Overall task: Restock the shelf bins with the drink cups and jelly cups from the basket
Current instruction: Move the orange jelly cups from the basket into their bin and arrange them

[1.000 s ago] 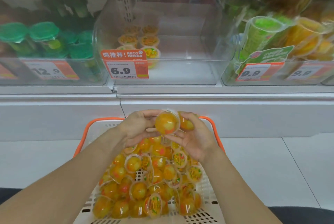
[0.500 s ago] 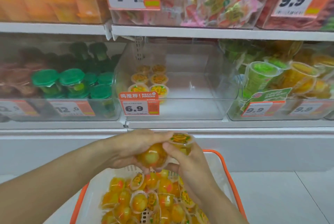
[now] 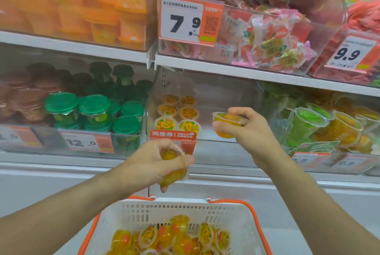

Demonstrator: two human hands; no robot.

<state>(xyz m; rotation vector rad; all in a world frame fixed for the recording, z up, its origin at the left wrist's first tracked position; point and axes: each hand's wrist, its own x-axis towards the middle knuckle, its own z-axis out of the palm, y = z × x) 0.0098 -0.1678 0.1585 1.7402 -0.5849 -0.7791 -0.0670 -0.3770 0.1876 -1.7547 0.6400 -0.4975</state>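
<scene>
Right hand (image 3: 244,129): raised before the middle shelf, thumb and curled fingers clamped on a small clear plastic jelly cup with orange filling (image 3: 227,124), held upright with its printed lid on top, at the open front of the clear plastic shelf bin (image 3: 224,94). Left hand (image 3: 159,164): lower and nearer, in front of the bin's orange price tag reading "RECOMMEND" (image 3: 172,137), fingers curled round a second orange jelly cup (image 3: 173,169), tilted, partly hidden by the fingers. Clear bin: holds two short rows of orange-lidded jelly cups (image 3: 177,114) at its left side; the right part shows bare floor. White slatted plastic basket with orange rim and handles (image 3: 178,211): near, bottom centre, below both hands, holding a loose heap of orange jelly cups (image 3: 170,240) lying at mixed angles. Left neighbour bin: green-lidded cups (image 3: 92,108) behind a tag marked "12.0" (image 3: 82,142). Right neighbour bin: green and yellow drink cups with clear lids (image 3: 320,127), lying tilted. Upper shelf: orange packs (image 3: 82,7) at left, a white-and-orange "7.9" price tag (image 3: 189,22) at centre, pink and red wrapped sweets (image 3: 267,44) to its right, a "9.9" tag (image 3: 347,55) far right.
</scene>
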